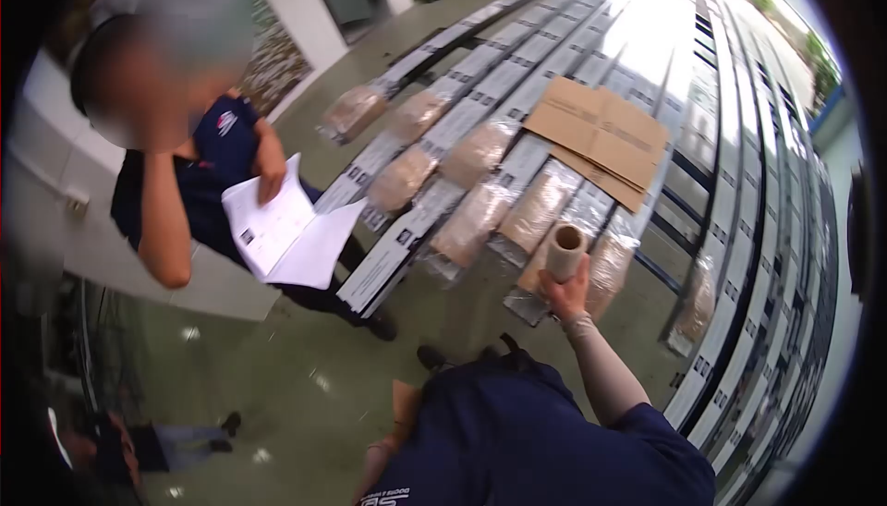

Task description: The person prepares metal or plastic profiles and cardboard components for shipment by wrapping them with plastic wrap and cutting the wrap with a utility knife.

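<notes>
My right hand (567, 292) is wrapped round a pale roll (565, 252) with a hollow brown core, held over the wrapped ends of long packages. Low in the view, my left hand (381, 455) is only partly visible beside my body, near a piece of brown cardboard (405, 406); its fingers cannot be made out. Several long, light-grey packages (393, 256) lie side by side, their near ends covered in brown material and clear film (469, 224). Flat brown cardboard sheets (601, 132) rest across them.
At the left stands a person (208, 164) holding open white papers (291, 224), one hand raised to the face. Another person (162, 446) appears at the lower left. More long packages (739, 321) run along the right side. A white pillar (296, 16) rises behind.
</notes>
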A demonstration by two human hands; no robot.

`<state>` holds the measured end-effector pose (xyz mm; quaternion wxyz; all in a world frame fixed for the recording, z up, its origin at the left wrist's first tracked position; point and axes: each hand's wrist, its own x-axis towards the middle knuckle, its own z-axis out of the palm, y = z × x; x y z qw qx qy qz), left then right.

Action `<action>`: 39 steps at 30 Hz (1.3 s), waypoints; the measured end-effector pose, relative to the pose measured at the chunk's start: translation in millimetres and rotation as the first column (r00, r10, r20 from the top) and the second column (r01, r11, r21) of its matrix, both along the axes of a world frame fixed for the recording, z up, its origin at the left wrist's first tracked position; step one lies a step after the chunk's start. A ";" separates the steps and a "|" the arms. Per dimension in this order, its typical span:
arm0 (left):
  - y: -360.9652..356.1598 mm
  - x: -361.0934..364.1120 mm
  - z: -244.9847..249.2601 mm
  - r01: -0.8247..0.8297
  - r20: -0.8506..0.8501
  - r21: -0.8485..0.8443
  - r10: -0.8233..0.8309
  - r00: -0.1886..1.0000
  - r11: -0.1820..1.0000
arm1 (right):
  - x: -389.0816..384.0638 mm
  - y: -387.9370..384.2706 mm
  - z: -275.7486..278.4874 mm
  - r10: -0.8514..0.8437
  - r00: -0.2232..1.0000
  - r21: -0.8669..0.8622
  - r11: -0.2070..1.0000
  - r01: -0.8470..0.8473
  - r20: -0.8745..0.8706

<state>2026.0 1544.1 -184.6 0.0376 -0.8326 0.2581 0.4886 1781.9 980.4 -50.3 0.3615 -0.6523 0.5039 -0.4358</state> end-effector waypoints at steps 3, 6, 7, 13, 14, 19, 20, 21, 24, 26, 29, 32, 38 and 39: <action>-12.0 -15.9 -6.9 0.097 -0.043 0.003 -0.097 0.994 0.995 | 1.4 -1.6 -2.4 0.002 0.999 0.021 1.000 -0.003 0.040; -16.6 -25.6 -10.3 0.192 -0.077 0.037 -0.189 0.979 0.981 | 1.6 -3.4 -5.3 0.005 0.997 0.030 1.000 -0.007 0.072; -15.2 -28.6 -9.7 0.230 -0.091 0.051 -0.225 0.970 0.972 | 0.6 -5.4 -5.8 0.001 0.997 0.027 1.000 -0.002 0.071; 45.9 -48.4 -22.2 0.212 -0.253 -0.051 -0.218 0.943 0.976 | -1.4 -4.9 -1.1 0.006 0.996 0.020 1.000 -0.008 0.094; 61.5 -54.3 -27.7 0.145 -0.278 -0.101 -0.168 0.946 0.984 | 0.0 -5.0 0.3 0.014 0.994 0.022 1.000 -0.016 0.104; 56.2 -104.7 -9.3 -0.499 0.057 -0.077 0.503 0.862 0.863 | 25.9 17.7 9.5 0.152 0.969 0.103 0.979 -0.174 0.196; 50.1 -109.4 -2.8 -0.612 0.017 -0.043 0.613 0.790 0.790 | 34.0 26.6 12.4 0.193 0.957 0.125 0.967 -0.224 0.218; 43.5 -110.7 2.5 -0.701 -0.025 -0.007 0.701 0.713 0.713 | 42.7 39.2 16.3 0.256 0.936 0.146 0.944 -0.296 0.243; 33.0 -99.6 8.3 -0.865 -0.150 0.113 0.869 0.471 0.488 | 80.8 66.6 31.2 0.453 0.855 0.145 0.856 -0.496 0.254; 54.4 -106.5 9.6 -0.833 -0.091 0.245 0.867 0.490 0.496 | 111.0 91.0 43.0 0.611 0.752 0.150 0.743 -0.652 0.248; 96.9 -120.8 25.9 -0.727 -0.052 0.379 0.798 0.601 0.572 | 155.7 132.2 58.2 0.807 0.545 0.175 0.516 -0.838 0.228; 140.5 -141.3 48.8 -0.654 -0.019 0.456 0.741 0.671 0.604 | 197.6 174.4 66.2 0.922 0.343 0.231 0.299 -0.926 0.178; 235.9 -182.3 -32.1 -0.575 -0.054 0.351 0.629 0.775 0.739 | 284.8 272.1 73.7 0.992 0.120 0.253 0.107 -0.961 0.034; 237.4 -171.3 -31.0 -0.707 -0.047 0.252 0.738 0.673 0.661 | 301.7 292.1 73.9 0.993 0.104 0.251 0.088 -0.964 0.050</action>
